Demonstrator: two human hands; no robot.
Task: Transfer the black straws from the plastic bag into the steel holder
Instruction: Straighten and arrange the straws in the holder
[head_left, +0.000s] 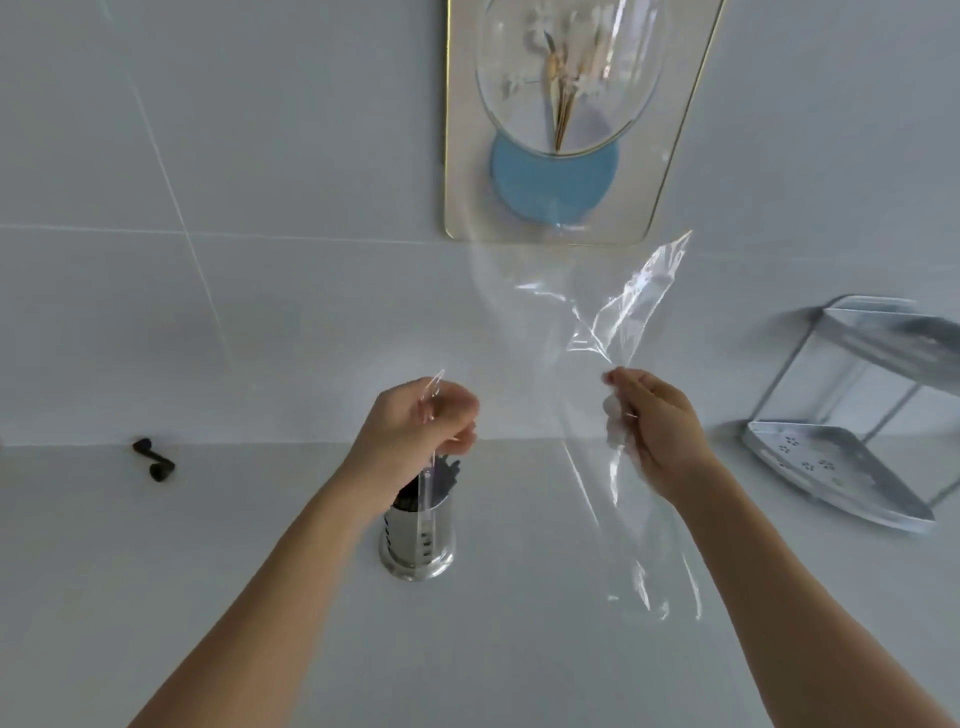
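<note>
The white surface (156, 571) fills the lower half of the frame, with a tiled wall behind it and a metal rack (852, 415) at the right edge. The plastic bag (613, 322) is stretched across the middle, and it looks empty as far as I can see. The right hand (660, 421) has its grip closed on a bunched part of the bag, and the left hand (415, 423) pinches another edge, just above the steel holder (418, 535) at lower centre. The black straws (441, 475) stand inside the holder, so the transfer seems nearly done. One small black piece (154, 460) lies at the left; I cannot tell what it is.
</note>
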